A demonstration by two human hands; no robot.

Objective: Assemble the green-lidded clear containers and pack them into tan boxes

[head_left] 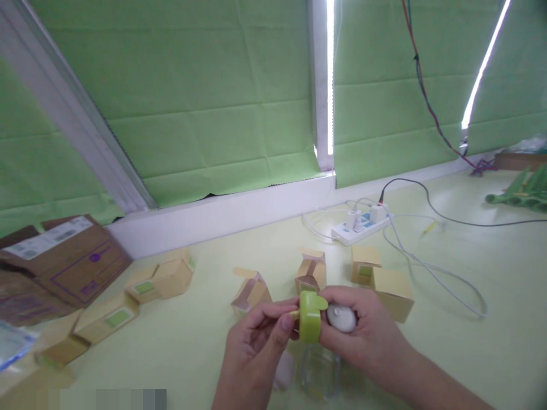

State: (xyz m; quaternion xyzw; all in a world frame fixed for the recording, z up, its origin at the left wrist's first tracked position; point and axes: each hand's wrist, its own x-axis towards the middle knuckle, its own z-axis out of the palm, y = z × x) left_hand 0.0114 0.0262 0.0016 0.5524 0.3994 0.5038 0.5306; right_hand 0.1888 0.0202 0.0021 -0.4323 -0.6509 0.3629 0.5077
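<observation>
Hands: both low in frame, closest to the lens, meeting over a lime-green plastic cap (310, 316).
Left hand (252, 356): fingers (285, 322) curled in, thumb and forefinger pinched on a small yellowish tab at the cap's left face; the rest of the hand holds nothing that I can see.
Right hand (371, 339): fingers wrapped closed round the cap's right side and a white rounded piece (341, 318) pressed against it; firm grip.
Cap: held in the air between the two hands, turned on its side, its short axis running left to right, from one hand across to the other. Right hand carries it; left only touches its edge.
Below the cap: clear glass or plastic jar (319, 370) standing on the pale yellow-green surface (179, 341), straight under the hands; contents too blurred to tell.
Behind the cap: small tan cardboard cartons with green labels, one open-topped (311, 270), one tipped (251, 293), closed ones just right (387, 282).
Left of the cap, well apart: more of the same cartons lying in a loose row (141, 296), then a brown corrugated shipping box (68, 259) with a printed label.
Beyond the cap to the right: white power strip (361, 225) with plugs in, white and black cables (431, 267) trailing off it.
Far behind: green pleated blinds (205, 102) over a white sill.
</observation>
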